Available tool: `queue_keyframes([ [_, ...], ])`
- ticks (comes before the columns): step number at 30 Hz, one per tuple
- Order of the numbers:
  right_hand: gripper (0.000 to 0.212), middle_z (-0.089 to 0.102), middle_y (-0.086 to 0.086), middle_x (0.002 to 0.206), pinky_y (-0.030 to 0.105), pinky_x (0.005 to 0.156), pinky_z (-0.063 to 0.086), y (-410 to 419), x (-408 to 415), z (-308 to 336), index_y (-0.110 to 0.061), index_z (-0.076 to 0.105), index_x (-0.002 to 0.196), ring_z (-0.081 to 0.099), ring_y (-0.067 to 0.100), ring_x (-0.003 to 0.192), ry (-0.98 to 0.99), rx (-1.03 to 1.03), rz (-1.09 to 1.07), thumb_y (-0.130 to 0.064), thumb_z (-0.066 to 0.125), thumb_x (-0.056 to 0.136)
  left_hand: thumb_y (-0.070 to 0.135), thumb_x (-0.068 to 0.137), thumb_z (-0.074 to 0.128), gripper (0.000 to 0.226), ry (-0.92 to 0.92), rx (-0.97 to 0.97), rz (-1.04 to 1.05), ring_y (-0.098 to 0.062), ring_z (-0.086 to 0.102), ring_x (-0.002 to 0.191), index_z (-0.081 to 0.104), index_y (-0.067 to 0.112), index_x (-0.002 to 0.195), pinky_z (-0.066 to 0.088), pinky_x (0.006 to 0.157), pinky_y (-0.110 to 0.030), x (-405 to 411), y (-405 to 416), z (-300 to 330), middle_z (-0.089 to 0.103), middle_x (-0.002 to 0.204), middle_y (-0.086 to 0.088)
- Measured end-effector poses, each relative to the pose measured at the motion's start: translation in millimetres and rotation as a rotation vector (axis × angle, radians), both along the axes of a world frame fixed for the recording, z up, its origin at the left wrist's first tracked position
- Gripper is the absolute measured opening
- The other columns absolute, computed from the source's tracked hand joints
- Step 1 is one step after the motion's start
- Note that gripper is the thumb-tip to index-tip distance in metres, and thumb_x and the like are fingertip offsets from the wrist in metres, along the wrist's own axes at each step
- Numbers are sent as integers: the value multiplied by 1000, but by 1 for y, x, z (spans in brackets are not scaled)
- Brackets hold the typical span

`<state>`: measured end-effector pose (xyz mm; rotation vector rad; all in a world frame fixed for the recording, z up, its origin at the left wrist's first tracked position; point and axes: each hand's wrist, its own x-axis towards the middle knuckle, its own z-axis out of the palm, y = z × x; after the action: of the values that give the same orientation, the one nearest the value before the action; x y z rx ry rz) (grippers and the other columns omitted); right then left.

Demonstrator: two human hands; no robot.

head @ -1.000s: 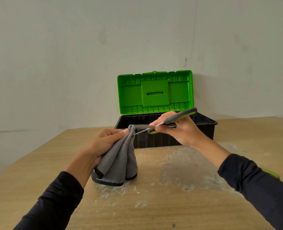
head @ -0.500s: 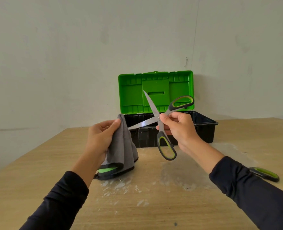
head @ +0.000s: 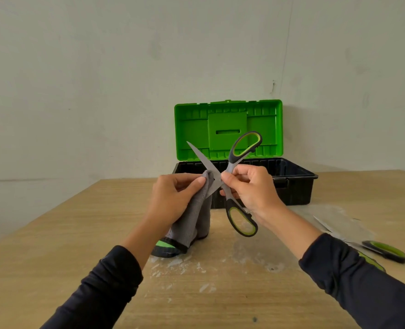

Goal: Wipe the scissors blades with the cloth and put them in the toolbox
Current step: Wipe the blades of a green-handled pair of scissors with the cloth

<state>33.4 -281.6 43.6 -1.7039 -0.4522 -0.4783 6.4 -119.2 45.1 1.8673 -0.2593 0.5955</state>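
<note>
My right hand (head: 251, 188) holds a pair of scissors (head: 243, 150) with grey and lime-green handles near the pivot, blades spread wide apart. One blade points up and left across the toolbox lid. The other blade runs down-left into a grey cloth (head: 192, 217), which my left hand (head: 173, 198) pinches around it. The cloth hangs down to the tabletop. Behind both hands stands a black toolbox (head: 296, 184) with its green lid (head: 265, 124) raised upright.
A second pair of scissors (head: 384, 251) with the same handles lies on the wooden table (head: 54, 245) at the right, partly hidden by my right sleeve. White smears mark the tabletop in front of me. A pale wall stands behind the toolbox.
The scissors went from nearly shut to wide apart in my right hand. My left hand moved the cloth back up and now pinches it around the lower blade.
</note>
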Motion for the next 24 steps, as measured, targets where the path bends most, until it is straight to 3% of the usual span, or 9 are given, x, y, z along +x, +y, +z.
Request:
queue_keyframes([
  [3, 21, 69, 19, 70, 32, 59, 57, 0, 0, -1, 0, 62, 69, 71, 19, 61, 9, 2, 4, -11, 63, 88, 22, 86, 63, 13, 127, -43, -116, -1, 64, 74, 75, 23, 90, 47, 64, -14, -1, 4, 2, 73, 83, 9],
  [7, 21, 65, 28, 72, 23, 51, 53, 4, -1, -2, 8, 61, 73, 66, 32, 64, 64, 48, 43, -8, 64, 87, 19, 73, 75, 6, 217, -122, -165, 2, 64, 63, 76, 24, 72, 49, 61, -15, -3, 6, 3, 73, 70, 9],
  [9, 24, 64, 29, 70, 36, 55, 57, 8, -1, -3, 10, 61, 73, 63, 30, 65, 55, 40, 40, -10, 66, 86, 16, 66, 80, 8, 228, -144, -161, -1, 65, 60, 75, 22, 68, 51, 61, -17, -3, 4, 2, 73, 65, 6],
  [11, 27, 60, 23, 61, 49, 64, 54, 11, 0, -6, 1, 61, 62, 56, 26, 62, 31, -4, 0, -13, 67, 85, 15, 61, 83, 14, 222, -132, -136, -5, 65, 58, 72, 16, 69, 51, 58, -18, -3, 2, 0, 71, 62, 3],
  [13, 34, 56, 16, 54, 46, 62, 53, 11, -2, -6, -9, 55, 53, 54, 26, 57, 17, -46, -64, -15, 69, 83, 20, 57, 85, 24, 203, -91, -92, -15, 67, 66, 70, 11, 73, 54, 65, -29, -2, 0, -3, 72, 68, -5],
  [16, 32, 63, 28, 65, 41, 60, 58, 9, -2, -5, -9, 55, 55, 67, 39, 63, 52, -32, -61, -13, 69, 84, 26, 57, 86, 28, 170, -57, -64, -31, 69, 80, 72, 10, 76, 54, 78, -45, 1, -2, -5, 73, 77, -13],
  [20, 26, 65, 31, 70, 42, 59, 56, 3, -4, 2, -5, 58, 61, 66, 43, 64, 58, -55, -47, -12, 68, 84, 18, 66, 81, 15, 204, -81, -105, -17, 65, 68, 70, 12, 74, 52, 66, -27, 0, 1, -3, 71, 71, -6],
  [22, 22, 66, 25, 68, 33, 54, 54, -5, -3, 8, -3, 59, 65, 68, 30, 54, 86, 4, -18, -8, 66, 85, 17, 69, 78, 9, 232, -111, -107, -13, 65, 64, 70, 13, 72, 52, 61, -20, -1, 9, -1, 71, 66, -2],
  [24, 19, 66, 13, 64, 26, 49, 53, -13, -1, 15, -4, 61, 67, 67, 15, 48, 89, 32, -3, -7, 65, 86, 22, 65, 78, 12, 273, -169, -133, -14, 67, 66, 72, 14, 71, 53, 63, -23, -3, 15, -1, 72, 68, -2],
])
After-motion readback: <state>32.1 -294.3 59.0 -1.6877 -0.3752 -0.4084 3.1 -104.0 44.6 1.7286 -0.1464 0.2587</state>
